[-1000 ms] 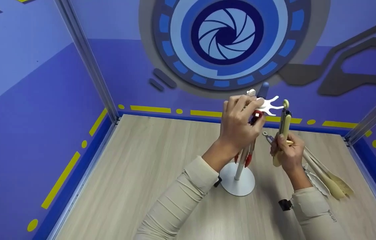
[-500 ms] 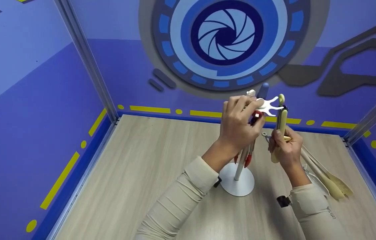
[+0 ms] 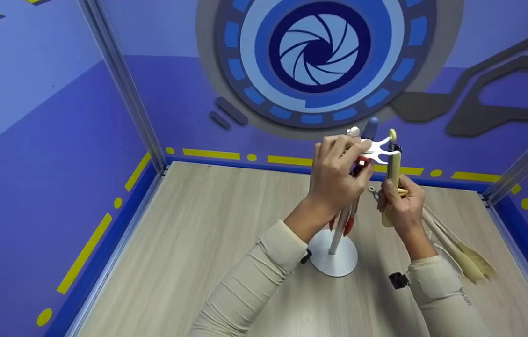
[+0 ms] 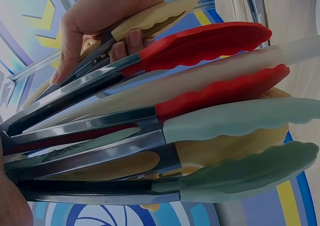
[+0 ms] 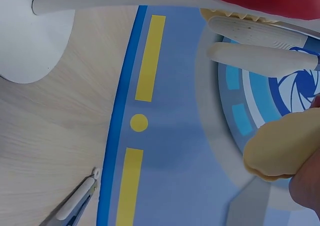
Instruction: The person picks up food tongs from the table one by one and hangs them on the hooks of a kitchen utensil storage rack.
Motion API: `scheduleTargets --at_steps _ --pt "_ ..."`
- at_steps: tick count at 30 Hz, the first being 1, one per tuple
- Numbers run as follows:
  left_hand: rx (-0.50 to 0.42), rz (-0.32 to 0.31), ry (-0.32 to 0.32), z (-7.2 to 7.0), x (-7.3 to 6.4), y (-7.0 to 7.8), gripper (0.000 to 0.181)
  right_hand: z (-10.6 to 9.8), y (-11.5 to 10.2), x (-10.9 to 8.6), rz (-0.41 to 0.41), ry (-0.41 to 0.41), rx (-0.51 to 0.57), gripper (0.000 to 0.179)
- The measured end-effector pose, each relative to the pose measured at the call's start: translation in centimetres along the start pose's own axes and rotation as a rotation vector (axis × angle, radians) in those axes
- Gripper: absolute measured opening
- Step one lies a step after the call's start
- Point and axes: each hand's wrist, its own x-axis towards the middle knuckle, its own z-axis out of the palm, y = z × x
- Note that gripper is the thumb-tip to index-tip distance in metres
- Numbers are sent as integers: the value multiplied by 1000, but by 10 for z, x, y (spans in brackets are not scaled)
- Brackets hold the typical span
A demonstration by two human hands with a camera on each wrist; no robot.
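Now, right hand: we see the right hand [image 3: 406,206] with its fingers curled round the yellow tongs [image 3: 395,168], holding them.
Yellow tongs: they stand nearly straight up in the air, just right of the stand in the head view. A second ago they were a bit more to the right.
Ring: the yellow ring [image 3: 392,135] on top is higher and closer to us seeing it meet a hook tip than it was a second ago. We cannot tell if the hook goes through it.
Left hand: the left hand [image 3: 336,171] has bent fingers holding the white hook top [image 3: 377,151]. It stays in the same spot.
Stand: its round white base [image 3: 334,262] sits on the table [image 3: 198,234]. We see red tongs [image 4: 215,42] and green tongs [image 4: 245,173] hanging.
Table: long tongs [image 3: 451,248] lie near the right arm, just like before.
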Motion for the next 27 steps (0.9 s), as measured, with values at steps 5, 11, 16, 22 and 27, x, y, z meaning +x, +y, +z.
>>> scheduleTargets --at_steps 5,11,16,22,27 --pt "1 -2 -8 0 0 0 26 -1 4 -1 -27 -25 -14 20" --pt "-3 0 -3 0 0 0 26 -1 9 -2 -35 -37 1 23" --pt "-7 3 2 1 0 0 27 3 14 -1 -33 -22 49 26" --pt "-15 4 13 2 0 0 26 9 21 -2 -32 3 103 29" --pt "-29 6 33 3 -1 -2 27 21 31 -4 -56 7 175 36"
